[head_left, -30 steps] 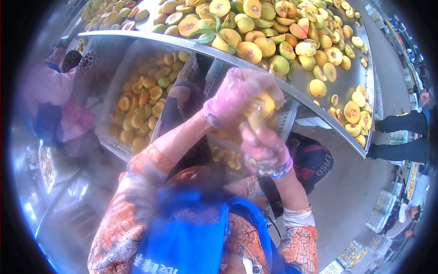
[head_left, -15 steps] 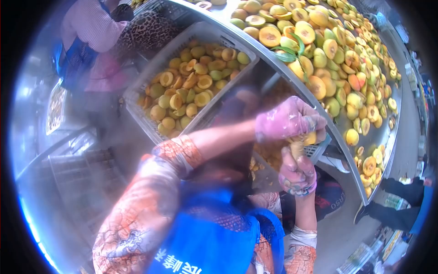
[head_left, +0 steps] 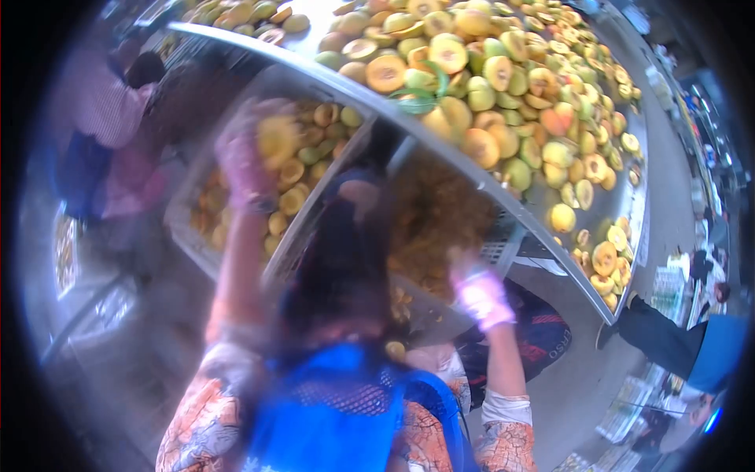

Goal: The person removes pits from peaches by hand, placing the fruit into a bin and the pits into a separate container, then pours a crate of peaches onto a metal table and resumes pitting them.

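Observation:
My left hand (head_left: 245,157), in a pink glove, is over the white crate (head_left: 314,211) of peach halves at the left. It grips a yellow peach half (head_left: 278,141), both smeared by motion. My right hand (head_left: 481,295), also gloved in pink, is low beside a bin whose brownish contents (head_left: 444,216) are blurred. Its fingers are too smeared to tell what they hold, if anything. Many halved and some whole peaches (head_left: 480,94) lie on the metal table in front of me.
The raised metal table edge (head_left: 440,138) runs diagonally ahead, above the crate and the bin. Green leaves (head_left: 429,90) lie among the fruit. A person in a striped top (head_left: 106,110) is at the far left. Another person's dark-trousered legs (head_left: 657,330) show at the right.
My hands have parted from around a yellow fruit. The left has swung left over the crate with a peach half; the right has moved slightly left and is blurred. The view has shifted.

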A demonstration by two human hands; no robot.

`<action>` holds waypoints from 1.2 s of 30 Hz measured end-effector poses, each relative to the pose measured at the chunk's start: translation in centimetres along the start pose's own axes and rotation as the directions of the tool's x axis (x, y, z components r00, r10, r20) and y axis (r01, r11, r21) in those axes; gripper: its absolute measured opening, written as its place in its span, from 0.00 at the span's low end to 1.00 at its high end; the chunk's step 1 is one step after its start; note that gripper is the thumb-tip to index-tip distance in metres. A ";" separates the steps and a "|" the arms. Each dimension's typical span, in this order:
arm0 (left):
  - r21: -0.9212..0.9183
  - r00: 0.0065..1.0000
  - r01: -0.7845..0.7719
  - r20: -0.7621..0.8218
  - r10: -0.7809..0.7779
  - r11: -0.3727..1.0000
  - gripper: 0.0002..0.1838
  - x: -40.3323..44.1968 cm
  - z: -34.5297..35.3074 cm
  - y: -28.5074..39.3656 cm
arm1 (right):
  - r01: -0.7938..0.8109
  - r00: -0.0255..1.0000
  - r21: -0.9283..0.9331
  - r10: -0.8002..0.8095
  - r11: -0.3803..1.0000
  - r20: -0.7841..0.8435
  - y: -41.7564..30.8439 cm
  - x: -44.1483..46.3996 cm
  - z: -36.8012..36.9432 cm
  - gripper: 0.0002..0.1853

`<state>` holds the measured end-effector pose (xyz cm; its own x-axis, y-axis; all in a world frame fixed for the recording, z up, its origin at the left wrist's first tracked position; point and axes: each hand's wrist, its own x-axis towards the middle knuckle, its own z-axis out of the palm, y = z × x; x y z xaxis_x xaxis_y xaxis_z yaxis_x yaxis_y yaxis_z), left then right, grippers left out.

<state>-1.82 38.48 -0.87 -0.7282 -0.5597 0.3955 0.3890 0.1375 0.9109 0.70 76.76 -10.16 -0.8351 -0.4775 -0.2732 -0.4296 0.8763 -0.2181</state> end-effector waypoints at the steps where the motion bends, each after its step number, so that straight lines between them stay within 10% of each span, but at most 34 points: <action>1: 0.262 0.977 -0.207 0.014 0.211 0.943 0.21 0.7 -3.4 -3.1 | -0.043 0.996 -0.302 0.064 0.952 0.060 0.2 -1.1 2.9 0.21; 3: 0.864 0.993 0.037 0.025 -0.115 0.503 0.24 1.5 -7.4 -4.9 | -0.051 0.992 -0.179 0.071 0.983 0.109 -0.3 -1.1 3.1 0.27; 4: 0.861 0.993 0.016 0.045 -0.109 0.509 0.24 1.5 -6.7 -4.6 | -0.130 0.980 -0.125 0.147 0.984 0.135 -2.8 -0.7 0.3 0.33; 6: 0.954 0.932 -0.238 0.171 0.321 0.183 0.21 1.3 -4.3 -3.1 | -0.132 0.988 -0.088 0.139 0.987 0.075 -3.9 -0.6 -0.6 0.31; 7: 0.850 0.875 -0.460 0.386 0.291 0.257 0.24 2.1 -2.6 -1.9 | -0.111 0.993 -0.064 0.113 0.992 0.023 -4.2 -0.8 -0.9 0.29; 8: 0.614 0.944 -0.330 0.220 0.246 0.717 0.23 1.7 2.3 0.3 | -0.083 0.996 -0.043 0.082 0.996 -0.029 -4.4 -0.9 -1.2 0.26; 12: 0.363 0.671 -0.657 0.681 0.293 0.661 0.24 0.9 16.0 2.6 | 0.028 0.980 0.009 -0.025 1.000 -0.195 -4.9 -0.4 -2.4 0.20; 15: 0.424 0.419 -0.892 0.906 -0.066 0.156 0.17 -0.2 23.0 2.0 | -0.068 0.996 0.198 0.077 0.978 -0.034 -5.1 -0.9 -3.4 0.14; 20: 0.392 0.403 -0.891 0.915 0.002 0.231 0.11 0.0 23.5 0.8 | -0.109 0.989 0.307 0.133 0.945 -0.061 -4.1 -2.0 -3.4 0.28; 22: 0.377 0.526 -0.727 0.843 0.112 0.574 0.13 0.4 22.7 0.6 | -0.177 0.983 0.401 0.178 0.899 0.035 -4.5 -2.2 -4.5 0.28; 23: 0.305 0.575 -0.607 0.806 0.140 0.734 0.15 0.5 22.0 1.6 | 0.106 0.939 0.161 -0.045 0.981 -0.341 -3.3 -2.0 -1.1 0.18; 24: 0.303 0.567 -0.612 0.812 0.138 0.730 0.15 0.2 21.1 3.0 | 0.104 0.938 0.170 -0.040 0.980 -0.345 -3.7 -1.8 -2.5 0.18; 25: 0.226 0.633 -0.471 0.760 0.149 0.853 0.15 -0.5 20.0 4.5 | 0.036 0.956 0.798 0.212 0.602 -0.204 -3.8 -1.6 -4.3 0.17; 26: 0.128 0.699 -0.317 0.701 0.140 0.940 0.16 -1.4 19.1 5.5 | -0.042 0.952 0.994 0.298 -0.100 0.070 -4.3 -1.7 -6.5 0.15; 30: -0.038 0.592 -0.113 0.800 0.098 0.993 0.15 -7.8 17.7 6.4 | 0.182 0.945 0.937 0.317 -0.297 -0.082 -4.9 -2.6 -8.9 0.16; 32: -0.197 0.653 0.566 0.700 -0.290 0.800 0.14 -11.4 17.7 7.6 | 0.197 0.957 0.797 0.290 -0.571 -0.029 -6.0 -2.5 -8.3 0.15; 33: -0.275 0.672 0.631 0.662 -0.334 0.725 0.14 -12.6 17.7 7.3 | 0.194 0.971 0.588 0.241 -0.785 0.000 -6.5 -2.4 -8.0 0.14; 36: -0.396 0.884 0.355 0.438 -0.165 0.847 0.21 -13.8 18.6 4.8 | 0.101 0.993 0.746 0.109 -0.658 -0.038 -5.0 -2.2 -6.8 0.16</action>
<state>-0.44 62.07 0.21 -0.9550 -0.1595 0.2502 0.2945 -0.4056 0.8653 2.35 73.89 -2.04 -0.8897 -0.3759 -0.2592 0.4544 -0.6734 -0.5831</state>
